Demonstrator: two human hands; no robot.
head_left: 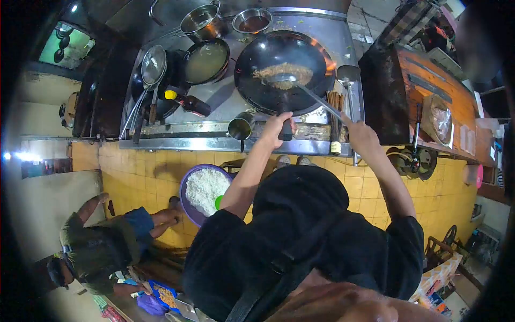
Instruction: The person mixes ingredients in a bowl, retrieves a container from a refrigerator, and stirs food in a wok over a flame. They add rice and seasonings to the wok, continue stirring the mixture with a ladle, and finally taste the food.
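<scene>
My left hand [278,130] is closed round the handle of a black wok [257,59] on the stove counter. In my right hand [360,137] is the handle of a long metal ladle [317,99], its bowl resting in the browned food [300,71] at the wok's middle. Flames show at the wok's right rim. Just beside my right hand stands a holder of thin sticks [336,102]. Left of my left hand, a small metal pot [240,127] sits at the counter's edge.
Left of the wok are a pan of pale liquid [206,61], a dark bottle with yellow cap [196,106] and strainers [154,65]. A purple tub of rice [206,190] stands below. Another person [102,241] is at lower left; a wooden table [429,80] is right.
</scene>
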